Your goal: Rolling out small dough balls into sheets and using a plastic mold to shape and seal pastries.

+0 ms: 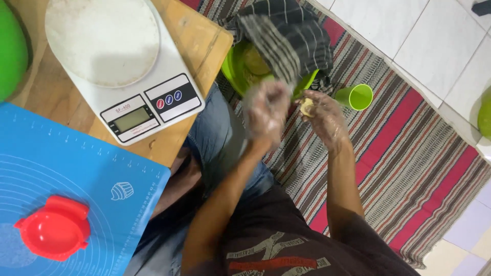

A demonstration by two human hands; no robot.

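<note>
Dough piece [307, 107]: small pale lump, pinched at the fingertips of the right hand, just right of the left hand, above the green bowl's edge.
Right hand [326, 118]: in a clear plastic glove, fingers closed narrowly on the dough piece.
Left hand [267, 110]: gloved, blurred; fingers curled, whether it holds anything cannot be told; just beside the dough piece.
Green bowl [236, 69]: on the rug beyond the hands, mostly covered by a dark striped cloth [286, 36].
Green cup [356, 96]: on its side, just right of the right hand.
Striped rug [409, 153]: red and grey, under the hands.
Kitchen scale [138, 82]: white, on the wooden table [199, 41], well left.
Blue mat [76, 194]: bears a red press mould [53, 229].
</note>
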